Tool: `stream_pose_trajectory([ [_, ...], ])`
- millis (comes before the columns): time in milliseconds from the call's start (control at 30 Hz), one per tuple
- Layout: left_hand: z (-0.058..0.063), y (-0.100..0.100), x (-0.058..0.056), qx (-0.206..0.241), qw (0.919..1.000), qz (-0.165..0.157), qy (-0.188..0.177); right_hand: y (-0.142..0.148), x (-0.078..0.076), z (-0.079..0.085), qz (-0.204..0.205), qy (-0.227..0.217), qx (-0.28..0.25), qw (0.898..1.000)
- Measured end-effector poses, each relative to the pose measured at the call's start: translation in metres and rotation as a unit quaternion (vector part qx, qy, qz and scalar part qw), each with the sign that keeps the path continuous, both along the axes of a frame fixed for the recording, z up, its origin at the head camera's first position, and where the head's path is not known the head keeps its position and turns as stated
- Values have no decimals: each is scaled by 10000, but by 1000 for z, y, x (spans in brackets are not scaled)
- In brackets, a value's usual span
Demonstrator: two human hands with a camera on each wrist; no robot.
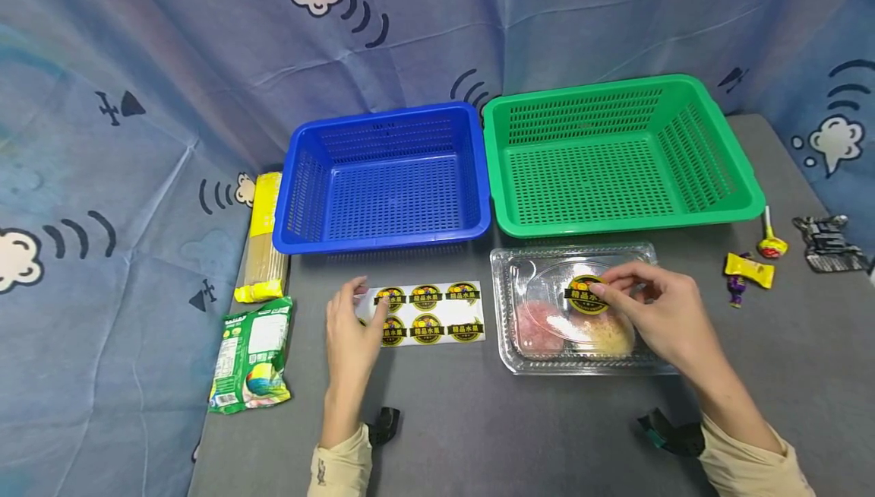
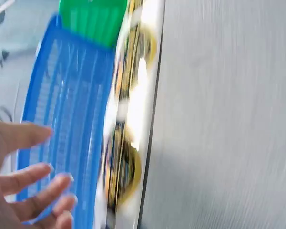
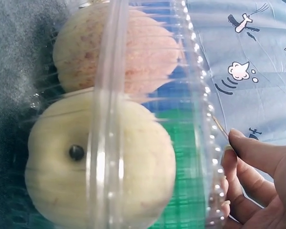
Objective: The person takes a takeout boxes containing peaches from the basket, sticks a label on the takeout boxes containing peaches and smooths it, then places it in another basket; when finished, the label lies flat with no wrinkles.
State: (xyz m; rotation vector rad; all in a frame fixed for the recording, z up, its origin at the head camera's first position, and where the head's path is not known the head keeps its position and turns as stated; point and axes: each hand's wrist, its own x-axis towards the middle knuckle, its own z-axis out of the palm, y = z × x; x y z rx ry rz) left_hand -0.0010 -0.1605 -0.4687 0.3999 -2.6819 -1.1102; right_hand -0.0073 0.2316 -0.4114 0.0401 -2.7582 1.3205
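In the head view my right hand (image 1: 663,313) pinches a round black-and-yellow sticker (image 1: 585,296) between thumb and forefinger, over the lid of a clear plastic box (image 1: 504,330). Two round fruits lie inside, a pinkish one (image 1: 538,330) and a pale yellow one (image 1: 608,337). The right wrist view shows the sticker edge-on (image 3: 220,127) at the fingertips, beside the box's ridged edge. My left hand (image 1: 352,341), fingers loosely spread, is at the left end of a white sheet (image 1: 446,308) bearing several matching stickers. Nothing is in its grasp in the left wrist view.
Behind stand a blue basket (image 1: 383,242) and a green basket (image 1: 629,223), side by side. Noodles in a yellow pack (image 1: 265,246) and a green snack bag (image 1: 251,356) lie left. On the right are a lollipop (image 1: 772,245), wrapped candies (image 1: 750,270) and a black wrapper (image 1: 827,242).
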Motion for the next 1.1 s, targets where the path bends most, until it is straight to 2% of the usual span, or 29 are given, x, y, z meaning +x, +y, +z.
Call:
stream_pose_trajectory([
  [67, 1, 14, 1, 551, 9978, -316, 173, 0, 0, 0, -5, -32, 4, 10000],
  [133, 3, 27, 2, 1160, 9908, -668, 194, -1, 0, -1, -3, -33, -6, 10000],
  [233, 6, 46, 5, 2055, 9713, -1193, 37, -2, 0, -1, 9, -26, -20, 10000],
  [333, 8, 64, 8, 2555, 9522, -1653, -265, -3, -1, -1, 32, -4, -19, 10000],
  [467, 6, 82, 9, 2652, 9387, -2098, -676, -3, -1, -1, 110, 34, -36, 9999],
  [633, 4, 95, 10, 2802, 9239, -2411, -988, -4, -2, -2, 185, 66, -67, 9998],
  [900, 3, 105, 14, 3012, 9155, -2476, -990, -6, -2, -3, 69, -73, 22, 9999],
  [1100, 3, 106, 15, 3306, 9051, -2464, -1038, -8, -2, -4, 10, 17, 236, 9997],
])
